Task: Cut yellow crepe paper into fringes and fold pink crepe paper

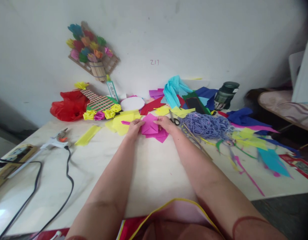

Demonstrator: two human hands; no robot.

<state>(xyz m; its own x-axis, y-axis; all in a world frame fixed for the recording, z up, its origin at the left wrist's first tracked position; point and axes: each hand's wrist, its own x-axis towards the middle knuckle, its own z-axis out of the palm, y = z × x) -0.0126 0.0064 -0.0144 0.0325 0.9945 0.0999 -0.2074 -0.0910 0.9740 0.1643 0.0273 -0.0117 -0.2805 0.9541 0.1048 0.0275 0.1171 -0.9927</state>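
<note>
Between my two hands is a folded piece of magenta paper (150, 124), raised a little over the table. My left hand (136, 127) pinches its left edge, and my right hand (164, 123) grips its right edge. More magenta paper (161, 136) lies beneath it, partly covered. A narrow magenta strip (125, 122) sticks out just left of my left hand. Behind that hand are yellow paper sheets (121, 124). Black-handled scissors (175, 121) rest right beside my right hand.
A tangled heap of purple string (206, 125) and scattered paper scraps fill the right side. A glue gun (59, 139) with a black cord and a power strip (15, 158) lie at left. Behind stand a stick craft with paper flowers (100, 101) and a dark jar (226, 96).
</note>
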